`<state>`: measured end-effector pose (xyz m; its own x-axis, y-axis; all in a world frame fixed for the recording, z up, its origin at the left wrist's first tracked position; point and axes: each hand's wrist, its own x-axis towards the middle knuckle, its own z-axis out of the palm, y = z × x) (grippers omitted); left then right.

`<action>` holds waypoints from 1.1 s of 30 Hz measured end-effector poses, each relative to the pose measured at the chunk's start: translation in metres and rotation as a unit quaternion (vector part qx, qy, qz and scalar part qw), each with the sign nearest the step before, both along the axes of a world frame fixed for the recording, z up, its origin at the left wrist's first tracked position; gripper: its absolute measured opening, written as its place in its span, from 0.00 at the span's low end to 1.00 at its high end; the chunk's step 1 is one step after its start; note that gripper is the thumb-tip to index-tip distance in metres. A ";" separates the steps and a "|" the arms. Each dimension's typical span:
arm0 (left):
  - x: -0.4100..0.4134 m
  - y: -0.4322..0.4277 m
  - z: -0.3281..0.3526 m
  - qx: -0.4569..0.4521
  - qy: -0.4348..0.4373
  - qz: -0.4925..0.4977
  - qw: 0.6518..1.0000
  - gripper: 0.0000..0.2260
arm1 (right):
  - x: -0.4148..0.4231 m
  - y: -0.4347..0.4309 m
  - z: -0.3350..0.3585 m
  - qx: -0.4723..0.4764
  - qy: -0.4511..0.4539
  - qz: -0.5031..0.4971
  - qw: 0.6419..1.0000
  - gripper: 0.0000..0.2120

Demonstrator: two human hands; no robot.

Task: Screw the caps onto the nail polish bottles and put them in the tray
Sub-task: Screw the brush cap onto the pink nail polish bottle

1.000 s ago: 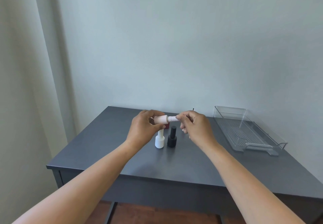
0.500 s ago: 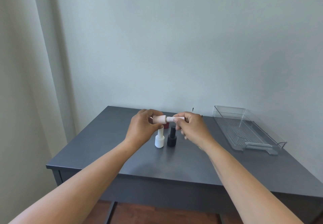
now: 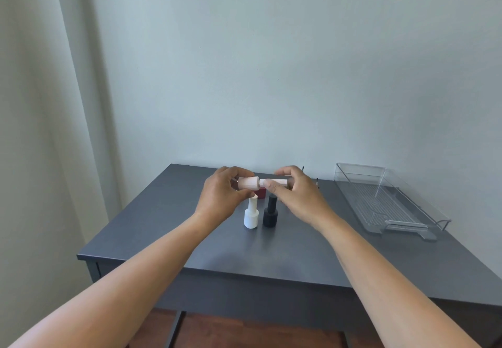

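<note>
Pale grey-green wall (image 3: 271, 76) backs a dark grey desk (image 3: 168, 239), above whose middle a pale pink ribbed nail polish bottle (image 3: 248, 183) lies level, the left hand (image 3: 220, 198) with fingers curled round its body, the right hand (image 3: 296, 198) with fingers pinching its cap (image 3: 279, 183), over an upright white bottle (image 3: 251, 214) and a black bottle (image 3: 270, 212), a clear plastic tray (image 3: 361, 174) standing near the right edge.

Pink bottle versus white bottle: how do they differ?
The pink bottle lies sideways in the air, its body gripped by the left hand and its cap by the right hand; the white bottle stands upright on the table. The pink bottle is ribbed; the white bottle looks smooth. Both have a wide body and a narrow cap.
</note>
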<state>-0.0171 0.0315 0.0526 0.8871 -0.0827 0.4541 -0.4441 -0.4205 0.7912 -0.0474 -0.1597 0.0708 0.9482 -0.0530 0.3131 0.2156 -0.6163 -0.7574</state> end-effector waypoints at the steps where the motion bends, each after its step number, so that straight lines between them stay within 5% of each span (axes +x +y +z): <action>1: 0.000 0.000 0.000 0.000 -0.001 0.000 1.000 0.15 | 0.000 0.000 -0.001 0.004 -0.005 0.004 1.000 0.19; 5: 0.000 0.002 0.002 -0.003 -0.002 -0.004 1.000 0.15 | -0.001 0.000 0.000 0.023 -0.042 0.024 0.999 0.03; 13: 0.000 0.002 0.005 0.001 -0.007 -0.014 1.000 0.15 | -0.001 -0.003 0.002 0.008 -0.023 0.002 1.000 0.28; 17: -0.002 0.002 0.008 0.005 -0.008 -0.014 1.000 0.15 | -0.002 -0.004 0.004 -0.005 -0.019 -0.006 1.000 0.25; 22: -0.004 0.000 0.010 0.011 -0.009 -0.017 1.000 0.16 | -0.002 -0.006 0.002 -0.013 -0.044 0.008 0.999 0.04; 29: -0.005 -0.002 0.011 0.011 -0.011 -0.022 1.000 0.14 | -0.008 -0.010 0.005 -0.022 -0.035 -0.003 0.999 0.26; 33: -0.005 -0.002 0.008 0.012 -0.005 -0.022 1.000 0.15 | -0.007 -0.011 0.000 -0.016 -0.040 -0.007 0.999 0.13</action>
<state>-0.0218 0.0295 0.0604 0.8779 -0.1319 0.4604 -0.4702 -0.4193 0.7766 -0.0549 -0.1712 0.0712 0.9197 -0.0550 0.3889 0.2653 -0.6430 -0.7184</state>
